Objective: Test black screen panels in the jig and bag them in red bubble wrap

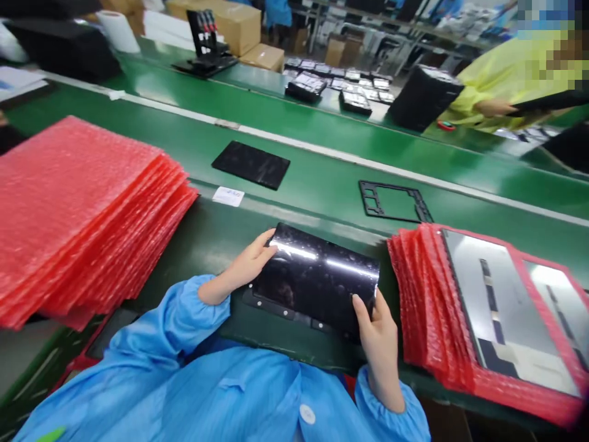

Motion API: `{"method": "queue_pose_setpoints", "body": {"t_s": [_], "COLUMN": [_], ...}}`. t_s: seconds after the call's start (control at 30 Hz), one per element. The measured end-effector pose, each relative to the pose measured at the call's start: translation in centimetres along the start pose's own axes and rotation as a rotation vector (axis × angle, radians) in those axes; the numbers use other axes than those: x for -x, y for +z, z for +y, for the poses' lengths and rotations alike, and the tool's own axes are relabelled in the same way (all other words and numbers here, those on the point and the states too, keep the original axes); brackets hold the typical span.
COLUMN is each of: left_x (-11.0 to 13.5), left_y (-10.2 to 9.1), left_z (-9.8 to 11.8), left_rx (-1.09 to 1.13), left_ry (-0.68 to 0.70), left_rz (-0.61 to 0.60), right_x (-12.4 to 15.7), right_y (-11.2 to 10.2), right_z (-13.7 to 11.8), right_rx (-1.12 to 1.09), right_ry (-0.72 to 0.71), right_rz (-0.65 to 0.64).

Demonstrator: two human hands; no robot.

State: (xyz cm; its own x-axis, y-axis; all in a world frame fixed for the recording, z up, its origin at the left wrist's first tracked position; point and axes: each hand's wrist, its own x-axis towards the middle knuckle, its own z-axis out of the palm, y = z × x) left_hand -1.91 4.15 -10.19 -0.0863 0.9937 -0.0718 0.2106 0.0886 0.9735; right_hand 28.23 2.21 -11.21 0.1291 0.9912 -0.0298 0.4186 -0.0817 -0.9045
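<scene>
A glossy black display panel (317,264) is held in front of me, tilted, with bright light streaks across its face. My left hand (253,258) grips its left edge, thumb on the front. My right hand (375,319) has hold of the lower right edge, its thumb also on the front. Beneath the panel, a dark fixture strip (288,314) with several light dots lies on the green bench. To the right, display panels with silvery backs (506,294) rest on a stack of red bubble-wrap sheets (426,307).
A tall pile of red bubble-wrap bags (78,202) stands at left. On the green conveyor (322,162) lie a flat black panel (251,164) and a black frame (394,201). A white label (229,196) sits at its near edge. A person in yellow (501,80) works across the line.
</scene>
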Motion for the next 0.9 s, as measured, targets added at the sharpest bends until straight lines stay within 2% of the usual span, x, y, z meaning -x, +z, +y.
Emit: {"method": "queue_pose_setpoints", "body": {"t_s": [0.1, 0.2, 0.43, 0.9], "left_x": [0.0, 0.0, -0.3, -0.2], "left_y": [-0.3, -0.6, -0.8, -0.8], "left_z": [-0.6, -1.0, -1.7, -1.8], "left_rx": [-0.207, -0.299, -0.320, -0.365], "left_ry": [0.032, 0.102, 0.109, 0.106], "left_rz": [-0.021, -0.035, -0.042, -0.044], "right_x": [0.2, 0.4, 0.7, 0.8], "right_y": [-0.3, -0.3, 0.0, -0.1], "right_z": [0.3, 0.4, 0.0, 0.3], "right_rx": [0.053, 0.072, 0.106, 0.127], "right_ry": [0.021, 0.057, 0.064, 0.036], "right_rz": [-0.019, -0.032, -0.026, -0.030]}}
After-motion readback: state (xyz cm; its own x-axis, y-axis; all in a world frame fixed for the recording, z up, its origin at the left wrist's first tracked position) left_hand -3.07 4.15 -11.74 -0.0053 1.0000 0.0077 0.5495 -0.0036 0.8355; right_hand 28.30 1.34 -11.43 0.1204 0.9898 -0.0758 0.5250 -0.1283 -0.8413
